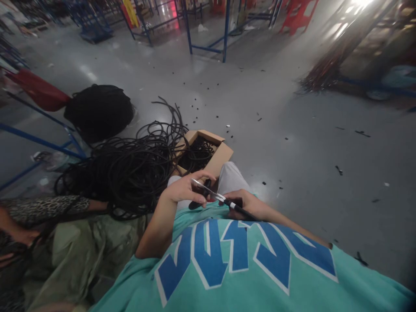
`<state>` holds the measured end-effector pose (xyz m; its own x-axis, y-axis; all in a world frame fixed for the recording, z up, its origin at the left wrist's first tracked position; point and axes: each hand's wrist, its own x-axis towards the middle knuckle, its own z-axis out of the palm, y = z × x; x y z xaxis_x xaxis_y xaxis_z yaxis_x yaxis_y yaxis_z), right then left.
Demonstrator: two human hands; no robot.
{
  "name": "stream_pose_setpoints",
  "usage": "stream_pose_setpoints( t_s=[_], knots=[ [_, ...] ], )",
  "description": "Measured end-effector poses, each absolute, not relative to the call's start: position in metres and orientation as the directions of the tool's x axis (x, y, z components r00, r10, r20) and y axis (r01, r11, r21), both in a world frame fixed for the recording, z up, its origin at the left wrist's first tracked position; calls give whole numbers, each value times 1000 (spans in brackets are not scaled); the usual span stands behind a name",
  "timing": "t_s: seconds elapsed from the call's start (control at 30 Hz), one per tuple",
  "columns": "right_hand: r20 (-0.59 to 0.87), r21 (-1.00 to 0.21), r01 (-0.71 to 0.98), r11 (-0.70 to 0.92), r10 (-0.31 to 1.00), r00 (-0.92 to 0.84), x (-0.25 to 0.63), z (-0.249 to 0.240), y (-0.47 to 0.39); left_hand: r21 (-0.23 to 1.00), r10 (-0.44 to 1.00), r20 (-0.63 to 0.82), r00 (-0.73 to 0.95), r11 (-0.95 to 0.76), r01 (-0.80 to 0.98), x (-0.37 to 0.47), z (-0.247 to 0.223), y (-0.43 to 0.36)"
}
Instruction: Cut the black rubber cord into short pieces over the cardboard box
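The right hand (243, 203) of a seated worker closes around the dark handle of a slim tool (239, 209), its bright metal end angled across the lap toward the other hand, a hold that seems meant to aim the tip. The left hand (186, 189) curves around a black piece (195, 205) just beside that metal, thumb and forefinger parted; whether its hidden fingers pinch the piece, one cannot tell. Both hands are low over the lap, between the teal shirt (208, 236) and a gray trouser leg (232, 175), where the body probably helps steady them. Just beyond the knees, a cardboard box (221, 160) stands open, small black bits inside, likely set there for easy reach. A tangle of black cords (130, 169) heaps against the box's left side, some strands over its edge, apparently left loose so lengths pull free. At far left, a co-worker's hand (26, 237) touches something dark, near olive cloth (110, 238). Behind the tangle sits a bulky black bundle (99, 108); farther off, blue metal frames (225, 39) and a red stool (297, 17) stand on the scrap-strewn gray floor (266, 104).
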<state>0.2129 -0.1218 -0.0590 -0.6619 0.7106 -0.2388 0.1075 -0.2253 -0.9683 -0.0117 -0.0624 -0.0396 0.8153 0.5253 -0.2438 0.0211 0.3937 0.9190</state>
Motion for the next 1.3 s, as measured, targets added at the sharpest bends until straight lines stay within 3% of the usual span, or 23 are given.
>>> stream_pose_setpoints(
  t_s=[0.63,1.0,1.2,1.3],
  knots=[
    [-207,-974,96,-205,633,-746,222,-55,-110,835,532,-353,770,550,3,1,-53,-59],
    [-282,-959,175,-222,706,-649,222,-61,-114,854,519,-303,799,520,-15,-2,-55,-55],
    [-389,-917,171,-359,716,-579,227,-55,-115,908,645,-294,706,418,-4,-18,-50,-43],
    [-423,-898,144,-415,730,-536,230,-55,-113,942,773,-262,578,334,-20,-16,-49,-26]
  ],
)
